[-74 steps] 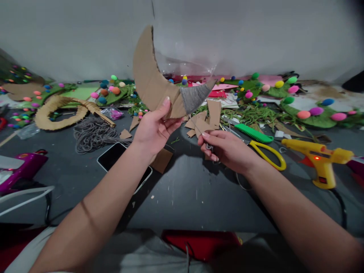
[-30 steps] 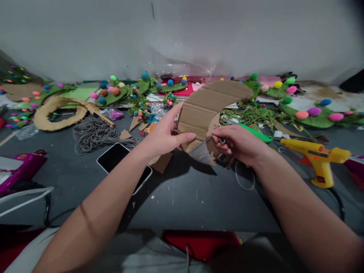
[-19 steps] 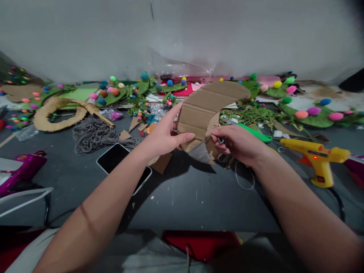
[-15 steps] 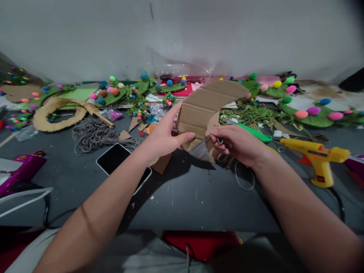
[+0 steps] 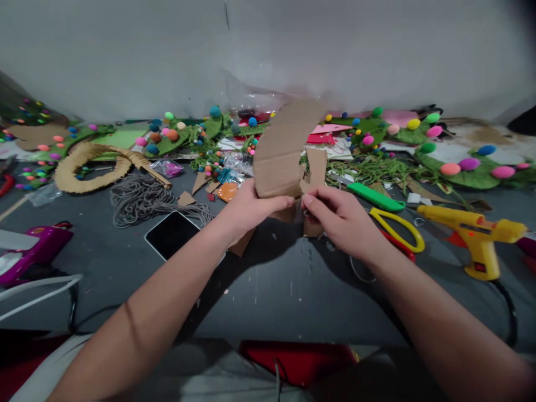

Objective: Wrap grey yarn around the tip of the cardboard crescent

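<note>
Cardboard crescent (image 5: 278, 153) is up off the counter (image 5: 268, 304) in the head view, between the two hands and rising above them; its broad, ribbed face is toward the camera, its upper tip leans up and to the right in front of the wall, and its lower end drops down between the hands, mostly hidden there; the left hand (image 5: 255, 209) holds it near the bottom, thumb laid across the lower part of the near face, the other fingers out of sight behind or under it; the right hand (image 5: 335, 215) is just beside the lower end, thumb and fingertips pinched narrow on a grey yarn strand (image 5: 307, 213), small and partly covered by the fingers; a thin loop hangs below that hand.

Around them on the counter, a phone (image 5: 167, 237) lies beside the left forearm, with a heap of yarn (image 5: 140, 198) just beyond it and a cardboard ring (image 5: 67, 176) farther left; cardboard scraps (image 5: 317, 162) lie behind the right hand; past that hand are a green-handled knife (image 5: 377, 196), scissors (image 5: 420, 240) with yellow and red handles, and a yellow glue gun (image 5: 481, 240); leaves with coloured pompoms (image 5: 469, 164) line the back.
</note>
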`<state>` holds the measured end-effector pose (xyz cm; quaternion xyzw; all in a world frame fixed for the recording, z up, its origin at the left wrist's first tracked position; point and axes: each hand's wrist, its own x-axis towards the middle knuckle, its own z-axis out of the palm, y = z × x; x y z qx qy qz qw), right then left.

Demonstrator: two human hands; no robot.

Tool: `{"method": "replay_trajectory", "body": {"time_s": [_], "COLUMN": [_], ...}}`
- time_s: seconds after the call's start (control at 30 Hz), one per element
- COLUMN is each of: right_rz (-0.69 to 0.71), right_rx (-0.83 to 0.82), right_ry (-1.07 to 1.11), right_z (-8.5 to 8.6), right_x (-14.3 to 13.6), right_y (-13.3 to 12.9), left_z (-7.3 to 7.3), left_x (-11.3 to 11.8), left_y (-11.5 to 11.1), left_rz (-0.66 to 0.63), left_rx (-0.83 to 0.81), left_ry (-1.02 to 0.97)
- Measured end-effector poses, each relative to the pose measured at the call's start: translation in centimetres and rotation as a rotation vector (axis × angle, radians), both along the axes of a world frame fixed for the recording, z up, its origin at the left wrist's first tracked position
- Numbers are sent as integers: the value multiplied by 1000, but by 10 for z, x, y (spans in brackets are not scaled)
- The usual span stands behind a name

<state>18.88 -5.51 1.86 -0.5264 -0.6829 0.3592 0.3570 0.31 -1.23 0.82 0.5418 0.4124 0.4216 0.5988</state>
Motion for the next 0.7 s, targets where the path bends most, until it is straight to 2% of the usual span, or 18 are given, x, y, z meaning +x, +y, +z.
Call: {"method": "replay_trajectory", "body": {"time_s": [0.13,0.27,0.43,0.6,0.7], "right_rz": [7,-11,-22,25,2], "right_rx": [95,112,39,-110,-66], "right_ry": [-128,-130,-55,138,79], "right_z": [-4,-7,-8,-11,-14], "right_x": [0,-2,-3,-2,-2], "right_y": [-2,-3,0,1,0], "left_z": [-4,-2,5,10,7], "left_x": [5,7,6,9,5], "left_y": [-3,-5,-6,-6,0], "left_rz": [19,95,274,361,451], "left_rx": [47,147,262,308,309], "left_ry": [8,38,78,40,16]}}
